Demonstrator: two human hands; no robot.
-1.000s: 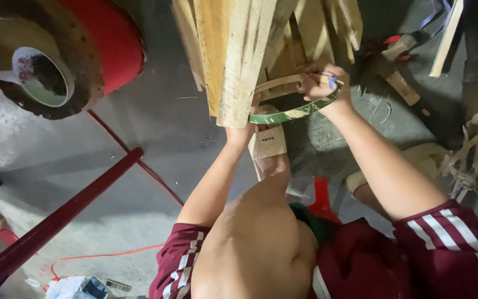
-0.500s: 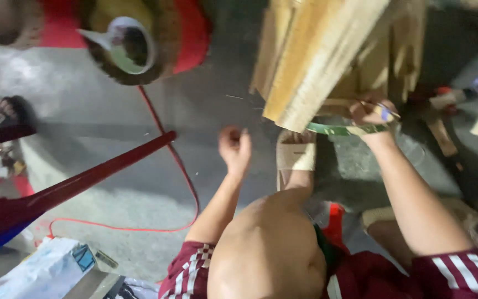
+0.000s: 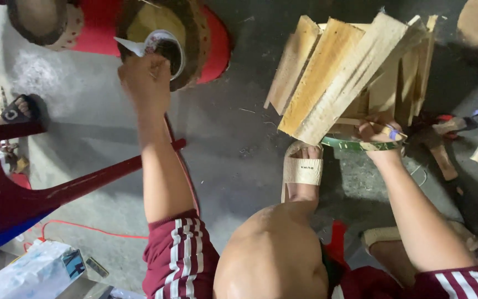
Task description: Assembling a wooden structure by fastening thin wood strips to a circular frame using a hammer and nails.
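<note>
Head view | left hand (image 3: pixel 146 77) at tape roll (image 3: pixel 164 50) | right hand (image 3: pixel 379 133) gripping wood bundle (image 3: pixel 349 72)

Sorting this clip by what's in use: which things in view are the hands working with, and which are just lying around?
In use:
left hand at the tape roll on the round stool
right hand on the green hoop around the bundle of wooden slats

Lying about:
red chair leg
red cord
box
tool with red handle
</note>
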